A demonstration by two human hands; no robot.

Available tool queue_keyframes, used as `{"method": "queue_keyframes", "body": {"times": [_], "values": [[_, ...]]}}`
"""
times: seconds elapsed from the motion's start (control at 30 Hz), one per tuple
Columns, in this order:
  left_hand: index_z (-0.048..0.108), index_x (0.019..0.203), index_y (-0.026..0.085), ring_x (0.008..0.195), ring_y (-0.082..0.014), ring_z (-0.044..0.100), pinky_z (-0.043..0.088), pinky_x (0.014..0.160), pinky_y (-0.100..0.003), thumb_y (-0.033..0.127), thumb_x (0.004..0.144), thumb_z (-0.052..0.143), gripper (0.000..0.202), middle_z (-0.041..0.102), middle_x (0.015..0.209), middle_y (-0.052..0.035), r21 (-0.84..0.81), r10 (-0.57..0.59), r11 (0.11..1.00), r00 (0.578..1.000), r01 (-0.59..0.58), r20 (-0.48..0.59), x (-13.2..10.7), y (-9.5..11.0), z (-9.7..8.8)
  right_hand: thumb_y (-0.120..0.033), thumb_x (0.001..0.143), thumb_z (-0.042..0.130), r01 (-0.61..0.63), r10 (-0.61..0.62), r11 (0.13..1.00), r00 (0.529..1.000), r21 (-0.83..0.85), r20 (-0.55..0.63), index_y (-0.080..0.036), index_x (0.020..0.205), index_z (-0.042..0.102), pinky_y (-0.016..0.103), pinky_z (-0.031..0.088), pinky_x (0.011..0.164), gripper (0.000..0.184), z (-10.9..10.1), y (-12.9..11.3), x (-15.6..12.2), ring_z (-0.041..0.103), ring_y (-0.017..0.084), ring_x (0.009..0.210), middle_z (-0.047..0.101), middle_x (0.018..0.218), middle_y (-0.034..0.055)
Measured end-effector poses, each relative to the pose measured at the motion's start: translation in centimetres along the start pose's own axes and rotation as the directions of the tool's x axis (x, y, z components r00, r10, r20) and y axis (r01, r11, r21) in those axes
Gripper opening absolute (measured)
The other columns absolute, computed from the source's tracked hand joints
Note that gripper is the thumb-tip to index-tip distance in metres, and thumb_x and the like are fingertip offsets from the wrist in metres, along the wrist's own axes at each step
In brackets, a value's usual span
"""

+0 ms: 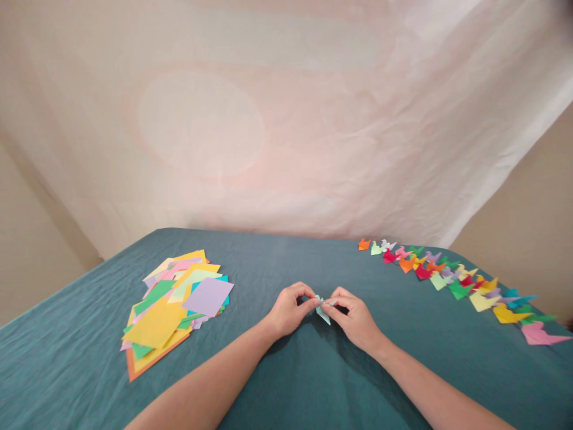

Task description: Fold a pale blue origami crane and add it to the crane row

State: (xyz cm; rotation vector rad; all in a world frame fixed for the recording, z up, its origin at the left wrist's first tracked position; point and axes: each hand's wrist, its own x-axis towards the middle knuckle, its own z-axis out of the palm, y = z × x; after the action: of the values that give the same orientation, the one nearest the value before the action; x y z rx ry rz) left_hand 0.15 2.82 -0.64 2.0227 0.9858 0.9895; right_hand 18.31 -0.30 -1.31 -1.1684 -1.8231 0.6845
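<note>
A small pale blue folded paper (pixel 323 313), partly hidden by fingers, is held just above the middle of the table. My left hand (pixel 290 307) pinches its left side between thumb and fingertips. From the other side my right hand (pixel 351 315) pinches it as well, the fingers curled and the thumb pressed against the paper. The two sets of fingertips almost meet. One pointed tip of the paper hangs down between the hands; its finer folds are too small to make out.
To the left lies a loose heap of coloured square papers (pixel 154 322), a lilac sheet (pixel 208 297) on its right side. Along the right edge stand rows of folded paper cranes (pixel 483 300) in many colours. A dark teal cloth (pixel 268 394) covers the table; a pale sheet (pixel 286 131) hangs behind it.
</note>
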Motion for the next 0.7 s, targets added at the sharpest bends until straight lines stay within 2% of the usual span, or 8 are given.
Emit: {"method": "queue_keyframes", "body": {"times": [0.43,0.6,0.7], "values": [[0.064,0.078,0.017,0.08,-0.0143,0.057,0.043,0.075,-0.024,0.027,0.082,0.057,0.013,0.062,0.083,-0.0018,-0.024,0.0,1.0,1.0,0.001,0.027,0.0,-0.1,-0.1,-0.035,0.085,0.052,0.024,-0.024,1.0,1.0,-0.012,-0.018,-0.018,0.073,0.065,0.026,0.041,0.064,0.024,0.1,-0.2,-0.1,0.052,0.014,0.067,0.052,0.072,0.001],[0.06,0.086,0.018,0.091,-0.0152,0.055,0.042,0.082,-0.027,0.018,0.078,0.06,0.008,0.059,0.094,-0.0032,-0.042,0.056,0.997,0.993,-0.061,-0.104,-0.3,0.5,-0.2,-0.036,0.085,0.052,-0.005,0.005,1.0,0.998,0.001,-0.055,-0.018,0.073,0.065,0.026,0.041,0.064,0.026,-0.2,-0.1,0.1,0.053,0.014,0.067,0.052,0.072,0.001],[0.062,0.083,0.018,0.096,-0.0166,0.052,0.04,0.089,-0.031,0.014,0.077,0.06,0.008,0.056,0.097,-0.0044,-0.019,0.121,0.992,0.988,-0.124,-0.097,-0.5,0.9,-0.2,-0.037,0.085,0.052,-0.014,0.015,1.0,0.997,0.005,-0.072,-0.018,0.073,0.065,0.026,0.041,0.065,0.026,-0.3,0.1,0.1,0.053,0.015,0.068,0.053,0.073,0.0013]]}}
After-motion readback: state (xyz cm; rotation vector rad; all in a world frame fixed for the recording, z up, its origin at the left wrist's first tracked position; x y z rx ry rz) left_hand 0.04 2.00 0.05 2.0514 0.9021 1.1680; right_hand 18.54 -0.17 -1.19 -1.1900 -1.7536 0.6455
